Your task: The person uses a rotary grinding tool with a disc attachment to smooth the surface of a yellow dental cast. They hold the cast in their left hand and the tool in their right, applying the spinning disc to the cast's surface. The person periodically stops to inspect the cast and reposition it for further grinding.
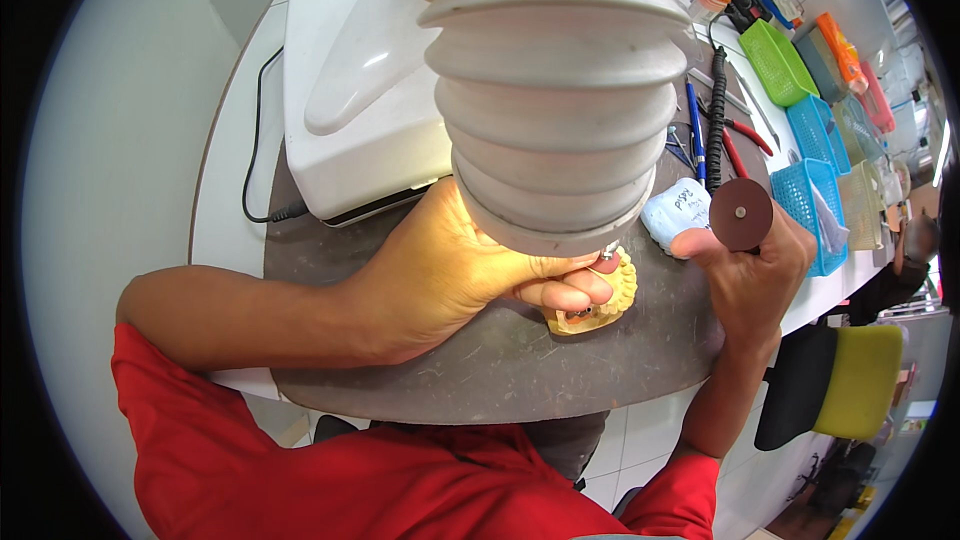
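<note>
Head view shows a seated person's left hand (440,250) reaching in from nine o'clock, thumb and fingertips closed together on a small shiny silver metal piece (607,254). That piece sits just below the rim of a wide white ribbed plastic hose (560,110), which comes down from twelve o'clock and hides part of the grip. Behind the fingers, toward four o'clock, a yellow toothed dental cast (624,290) lies on the scratched dark grey mat (430,385); from where I stand I can't tell whether the fingers touch it.

At three o'clock the right hand (762,275) is curled, apparently clamped on a reddish-brown flat round disc tool (741,230) whose handle I can't see. A pale blue lump (668,215) lies just beside it, toward nine o'clock.

I'd judge the work to be partway: piece and tool are both in hand, but the disc stands clear of the metal, and the piece looks unseated. How much shaping is done, or left, is too small to read.
</note>
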`<action>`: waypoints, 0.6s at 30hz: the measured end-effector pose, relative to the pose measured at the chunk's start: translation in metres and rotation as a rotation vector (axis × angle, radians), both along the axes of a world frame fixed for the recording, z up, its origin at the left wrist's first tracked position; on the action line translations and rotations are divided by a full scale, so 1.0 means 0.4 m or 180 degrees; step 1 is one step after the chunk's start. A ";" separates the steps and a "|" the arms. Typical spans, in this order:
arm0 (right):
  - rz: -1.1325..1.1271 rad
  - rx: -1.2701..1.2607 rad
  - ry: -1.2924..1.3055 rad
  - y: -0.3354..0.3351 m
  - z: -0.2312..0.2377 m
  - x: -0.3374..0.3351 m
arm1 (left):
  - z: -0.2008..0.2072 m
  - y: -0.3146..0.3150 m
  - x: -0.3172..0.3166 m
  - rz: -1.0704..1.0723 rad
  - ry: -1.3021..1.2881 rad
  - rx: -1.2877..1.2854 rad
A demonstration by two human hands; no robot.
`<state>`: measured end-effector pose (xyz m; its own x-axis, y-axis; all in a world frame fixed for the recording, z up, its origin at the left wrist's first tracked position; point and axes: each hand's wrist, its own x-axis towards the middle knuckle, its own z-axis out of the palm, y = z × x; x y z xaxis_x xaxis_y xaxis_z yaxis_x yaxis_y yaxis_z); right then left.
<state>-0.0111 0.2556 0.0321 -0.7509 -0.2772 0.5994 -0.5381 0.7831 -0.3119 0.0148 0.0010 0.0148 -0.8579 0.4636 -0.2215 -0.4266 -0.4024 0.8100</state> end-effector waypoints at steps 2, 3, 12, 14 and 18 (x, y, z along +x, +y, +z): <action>-0.0084 0.0035 -0.0077 0.004 0.005 0.003 | 0.003 -0.002 0.000 -0.0080 -0.0095 0.0004; -0.0159 0.0059 -0.0149 0.005 0.009 0.005 | 0.004 -0.003 0.000 -0.0089 -0.0099 0.0030; -0.0374 -0.0378 -0.0614 0.075 0.051 -0.009 | 0.005 -0.003 0.014 0.0155 0.2672 -0.2283; -0.0247 -0.0544 -0.0756 0.101 0.056 -0.019 | 0.003 -0.004 0.012 0.0247 0.3145 -0.2858; 0.0031 -0.0976 -0.1005 0.158 0.071 -0.029 | 0.006 0.001 0.007 0.0373 0.4000 -0.3742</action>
